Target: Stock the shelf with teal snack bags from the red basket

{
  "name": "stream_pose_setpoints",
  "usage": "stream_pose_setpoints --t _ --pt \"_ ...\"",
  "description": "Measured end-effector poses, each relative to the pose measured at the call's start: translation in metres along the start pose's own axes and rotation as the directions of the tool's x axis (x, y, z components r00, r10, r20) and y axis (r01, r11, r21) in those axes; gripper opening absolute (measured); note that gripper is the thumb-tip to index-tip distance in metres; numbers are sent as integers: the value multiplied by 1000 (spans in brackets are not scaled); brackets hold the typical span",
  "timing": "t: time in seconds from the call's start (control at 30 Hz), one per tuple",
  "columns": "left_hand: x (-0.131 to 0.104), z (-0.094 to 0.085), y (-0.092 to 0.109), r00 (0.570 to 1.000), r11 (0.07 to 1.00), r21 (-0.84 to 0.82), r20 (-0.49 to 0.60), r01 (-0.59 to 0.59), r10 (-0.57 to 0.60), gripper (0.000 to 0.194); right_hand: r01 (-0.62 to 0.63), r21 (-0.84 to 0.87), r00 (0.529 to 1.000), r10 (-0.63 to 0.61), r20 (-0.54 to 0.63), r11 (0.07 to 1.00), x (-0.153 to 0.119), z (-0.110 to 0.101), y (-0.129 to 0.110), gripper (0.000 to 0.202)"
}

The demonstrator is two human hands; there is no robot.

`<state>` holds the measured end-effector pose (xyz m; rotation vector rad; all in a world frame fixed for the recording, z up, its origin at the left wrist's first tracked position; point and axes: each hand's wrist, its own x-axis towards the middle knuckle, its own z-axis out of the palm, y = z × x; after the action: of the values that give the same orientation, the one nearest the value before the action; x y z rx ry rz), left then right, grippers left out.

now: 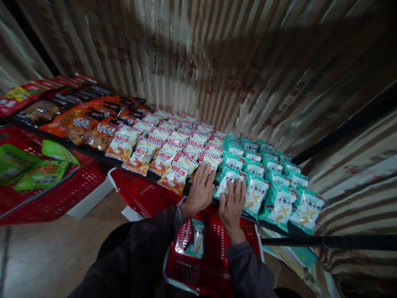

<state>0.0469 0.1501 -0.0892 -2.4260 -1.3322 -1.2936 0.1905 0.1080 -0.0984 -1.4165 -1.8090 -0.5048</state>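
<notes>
Rows of white snack bags with red and blue striped edges (143,154) stand on a black shelf (102,154), beside rows of green and white bags (281,206). My left hand (201,189) rests with fingers extended against a front white bag at the right end of its rows. Against a front green bag (229,176) at the left end lies my right hand (233,205), its fingers stretched out. Neither hand grips a bag. Below my hands, a red basket (214,269) holds a green and white bag (197,239).
Orange and black bags (82,124) and red bags (31,91) fill the shelf's left part. Another red basket (62,203) with bright green packets (43,174) stands lower left. A striped curtain (186,54) hangs behind, and a black bar (341,241) runs at the right.
</notes>
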Motion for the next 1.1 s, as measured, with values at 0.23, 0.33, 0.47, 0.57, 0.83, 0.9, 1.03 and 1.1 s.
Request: stream_pose_setpoints --t 0.23,0.33,0.47,0.57,0.83,0.9,1.03,1.1 --pt "-5 -22 -3 998 998 -9 -11 -55 55 51 31 0 999 -31 -9 1000 -5 0 2 62" --pt "-9 -32 -7 996 997 -18 -35 -80 79 51 48 -29 999 -49 -20 998 -9 0 3 62" --pt "-17 -46 -18 998 999 20 -33 -50 51 50 61 -67 997 -63 -36 996 -9 -4 4 64" --pt "-25 -56 -28 999 997 79 -51 -8 12 47 52 -64 997 -55 -51 997 -4 -12 -2 65" --pt "-38 -68 -40 989 977 169 -95 132 -118 48 61 151 998 -59 -19 987 14 -19 -63 62" --pt "-40 -66 -41 984 967 194 -90 167 -152 50 21 257 1000 -26 15 966 16 -12 -79 58" --pt "-42 -66 -45 977 951 226 -69 210 -200 53 -85 403 988 23 155 911 17 5 -101 53" --pt "-44 -66 -47 978 951 229 -59 209 -201 54 -127 431 978 40 205 893 18 11 -107 52"
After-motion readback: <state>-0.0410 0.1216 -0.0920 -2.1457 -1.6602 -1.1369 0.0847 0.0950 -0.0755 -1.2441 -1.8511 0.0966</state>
